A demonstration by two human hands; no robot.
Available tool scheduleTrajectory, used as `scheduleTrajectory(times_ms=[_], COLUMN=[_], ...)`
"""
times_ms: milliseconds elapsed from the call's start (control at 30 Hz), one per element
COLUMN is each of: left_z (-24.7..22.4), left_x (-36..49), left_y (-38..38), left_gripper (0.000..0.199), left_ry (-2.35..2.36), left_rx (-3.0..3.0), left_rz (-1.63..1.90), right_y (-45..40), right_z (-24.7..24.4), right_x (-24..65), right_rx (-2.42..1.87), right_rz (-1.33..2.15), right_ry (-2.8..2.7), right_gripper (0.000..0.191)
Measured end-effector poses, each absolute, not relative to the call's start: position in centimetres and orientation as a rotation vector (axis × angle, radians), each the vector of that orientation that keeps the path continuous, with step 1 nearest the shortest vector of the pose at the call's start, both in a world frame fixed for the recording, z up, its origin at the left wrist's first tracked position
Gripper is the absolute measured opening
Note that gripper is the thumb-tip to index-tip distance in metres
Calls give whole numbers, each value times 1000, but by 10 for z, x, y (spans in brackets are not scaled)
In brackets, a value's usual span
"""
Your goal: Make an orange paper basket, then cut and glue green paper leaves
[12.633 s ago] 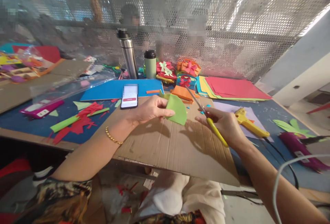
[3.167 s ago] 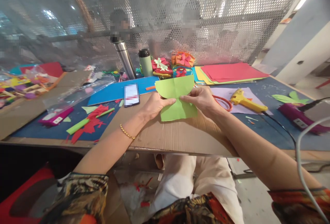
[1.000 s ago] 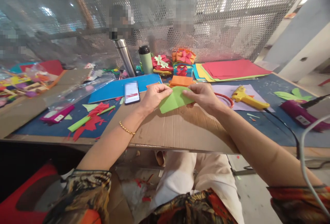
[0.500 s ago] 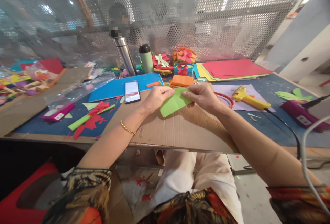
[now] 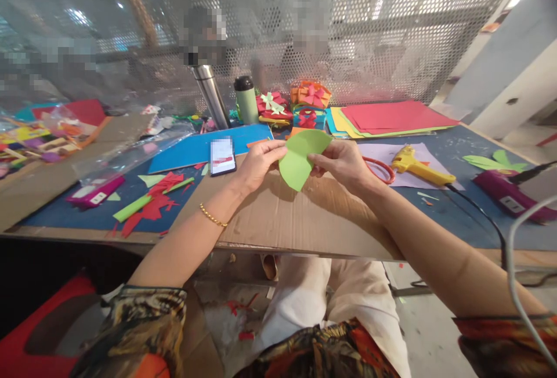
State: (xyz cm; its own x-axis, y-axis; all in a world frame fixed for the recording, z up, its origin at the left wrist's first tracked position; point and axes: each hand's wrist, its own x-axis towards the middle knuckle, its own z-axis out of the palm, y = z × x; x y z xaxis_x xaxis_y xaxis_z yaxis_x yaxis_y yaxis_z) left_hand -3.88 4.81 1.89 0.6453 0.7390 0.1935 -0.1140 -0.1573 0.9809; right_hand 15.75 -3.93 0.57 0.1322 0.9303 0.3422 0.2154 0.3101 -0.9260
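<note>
A green paper piece (image 5: 300, 160), pointed at its lower end and top right, is held up between my two hands over the cardboard sheet (image 5: 278, 215). My left hand (image 5: 260, 163) pinches its left edge between thumb and fingers. On the other side my right hand (image 5: 342, 162) grips it, thumb on the front face and fingers partly hidden behind. Just behind the paper lies an orange folded piece (image 5: 296, 132), mostly covered from view.
A phone (image 5: 222, 156) lies left of my hands, near red and green scraps (image 5: 152, 198). On the right are a yellow glue gun (image 5: 418, 164) with its cord and a red ring (image 5: 385, 170). Behind stand a steel flask (image 5: 212, 97), a green bottle (image 5: 246, 101) and stacked coloured sheets (image 5: 395, 117).
The green paper has been turned and raised, so its broad face and pointed lower end now show. Both hands still hold it, the left slightly further left.
</note>
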Motion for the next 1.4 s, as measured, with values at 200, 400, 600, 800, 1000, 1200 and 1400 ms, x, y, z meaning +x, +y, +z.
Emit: scheduleTrajectory(times_ms=[200, 400, 600, 800, 1000, 1200, 1400], left_z=[24, 24, 23, 23, 26, 21, 19], left_x=[-41, -40, -40, -39, -38, -39, -38], left_y=[49, 54, 56, 58, 48, 45, 46], left_gripper=[14, 19, 13, 13, 28, 28, 27], left_ry=[580, 549, 530, 624, 507, 507, 540], left_rx=[1500, 1300, 1151, 1035, 1190, 1416, 1546], left_rz=[693, 721, 754, 758, 716, 748, 851], right_y=[-37, -35, -43, -45, -45, -47, -45], right_z=[2, -6, -1, -2, 7, 13, 9], right_x=[166, 170, 168, 158, 155, 153, 151], right_rx=[-1268, -1184, -1136, -1222, -1258, -1244, -1179], right_rz=[206, -175, -278, -185, 385, 498, 671], right_ry=[-1650, -1838, -1943, -1826, -1512, -1474, -1376], right_gripper=[24, 31, 26, 20, 61, 71, 73])
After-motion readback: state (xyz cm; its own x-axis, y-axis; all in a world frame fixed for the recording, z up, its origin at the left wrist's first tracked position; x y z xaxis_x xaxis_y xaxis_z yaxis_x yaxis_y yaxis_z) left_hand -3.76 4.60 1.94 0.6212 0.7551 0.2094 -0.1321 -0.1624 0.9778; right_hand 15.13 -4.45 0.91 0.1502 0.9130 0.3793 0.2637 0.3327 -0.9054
